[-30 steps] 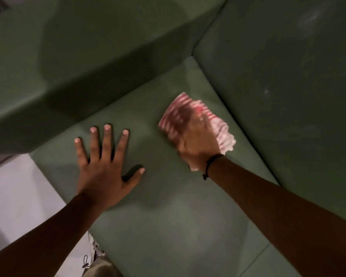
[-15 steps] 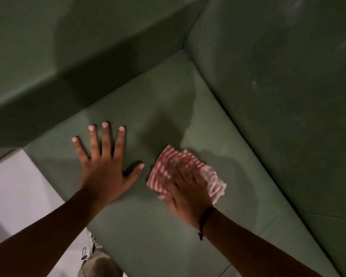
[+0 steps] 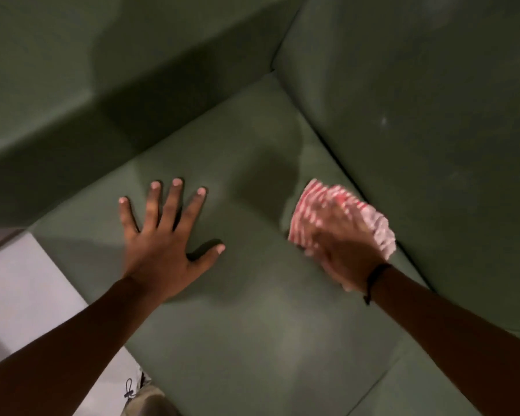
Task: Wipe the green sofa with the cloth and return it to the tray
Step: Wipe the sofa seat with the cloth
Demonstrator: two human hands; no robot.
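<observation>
We press our right hand [image 3: 342, 244] down on the red-and-white striped cloth [image 3: 336, 211], gripping it. It looks blurry. The cloth lies on the green sofa seat [image 3: 252, 325], right beside the backrest [image 3: 433, 115]. Our left hand [image 3: 165, 244] lies flat on the seat, fingers spread wide, holding nothing. A black band [image 3: 376, 280] circles our right wrist.

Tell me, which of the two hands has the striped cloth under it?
The right hand, the one with a dark band at its wrist. It presses the red-and-white striped cloth onto the green sofa seat. The left hand lies flat with fingers spread, nothing beneath it.
</observation>
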